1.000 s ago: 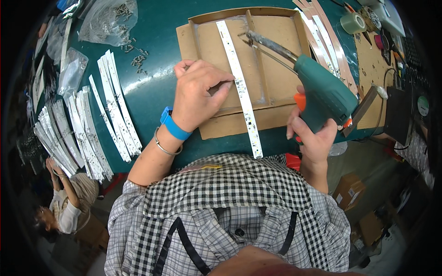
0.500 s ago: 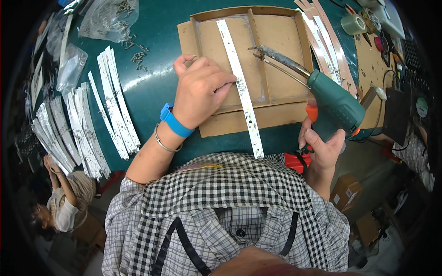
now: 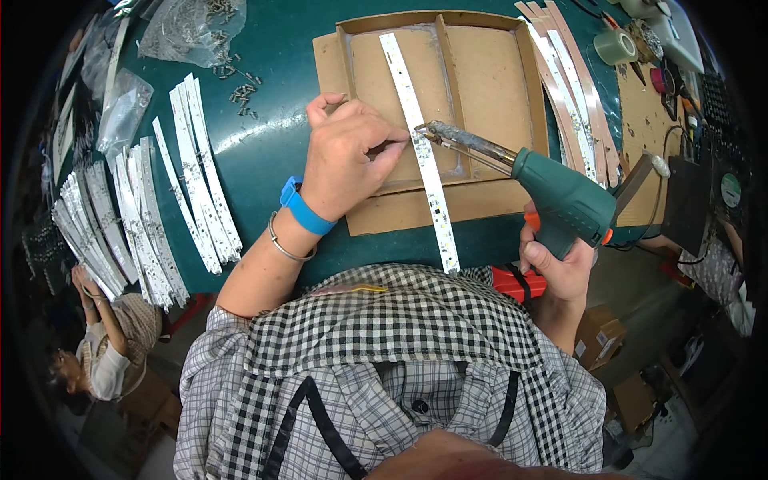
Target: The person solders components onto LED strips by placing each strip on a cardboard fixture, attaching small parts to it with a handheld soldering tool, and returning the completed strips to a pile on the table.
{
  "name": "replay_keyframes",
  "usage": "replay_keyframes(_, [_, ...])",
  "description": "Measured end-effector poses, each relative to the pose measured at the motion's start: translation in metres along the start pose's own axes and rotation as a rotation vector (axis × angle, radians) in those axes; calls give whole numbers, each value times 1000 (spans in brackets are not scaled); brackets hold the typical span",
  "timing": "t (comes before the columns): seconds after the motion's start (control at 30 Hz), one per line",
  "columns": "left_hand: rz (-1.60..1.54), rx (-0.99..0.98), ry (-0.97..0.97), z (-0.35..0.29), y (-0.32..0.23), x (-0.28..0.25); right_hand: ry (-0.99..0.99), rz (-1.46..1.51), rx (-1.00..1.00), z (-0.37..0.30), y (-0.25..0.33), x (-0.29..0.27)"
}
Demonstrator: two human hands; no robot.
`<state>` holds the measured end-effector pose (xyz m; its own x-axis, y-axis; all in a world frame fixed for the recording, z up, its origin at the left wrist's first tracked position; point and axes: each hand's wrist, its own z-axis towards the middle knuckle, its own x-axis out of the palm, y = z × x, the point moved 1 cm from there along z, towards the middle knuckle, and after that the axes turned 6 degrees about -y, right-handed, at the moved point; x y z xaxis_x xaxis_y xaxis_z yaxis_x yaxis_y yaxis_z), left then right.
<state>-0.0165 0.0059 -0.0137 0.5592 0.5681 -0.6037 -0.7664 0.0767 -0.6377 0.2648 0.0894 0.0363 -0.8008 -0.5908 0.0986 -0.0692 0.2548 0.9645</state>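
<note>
A white LED circuit strip (image 3: 433, 192) lies slanted across a shallow cardboard tray (image 3: 488, 210), its near end reaching past the tray's front edge. My left hand (image 3: 352, 152) is closed in a pinch at the strip's left edge. Whatever sits between those fingertips is too small to make out. In my right hand (image 3: 560, 264) is a green soldering gun (image 3: 564, 192) with an orange trigger. Its tip meets the strip, or hovers just over it, right beside my left fingertips.
Several bundled white strips (image 3: 144, 216) lie at left, with more strips (image 3: 200, 172) closer in. Small metal parts (image 3: 244, 92) are scattered near a plastic bag (image 3: 192, 32). More strips (image 3: 572, 96) and a tape roll (image 3: 614, 46) lie at right. Another person (image 3: 104, 344) is at far left.
The soldering gun has moved left and its tip has come down to the strip beside my left fingertips. The tray has shifted slightly right. My left hand keeps its pinch.
</note>
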Motion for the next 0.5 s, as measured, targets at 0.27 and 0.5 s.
replay_keyframes(0.27, [-11,9,-16,-1,1,1,51,-52,62,0,-2,-3])
replay_keyframes(0.5, [-19,6,-12,-2,3,2,38,-86,62,2,2,0])
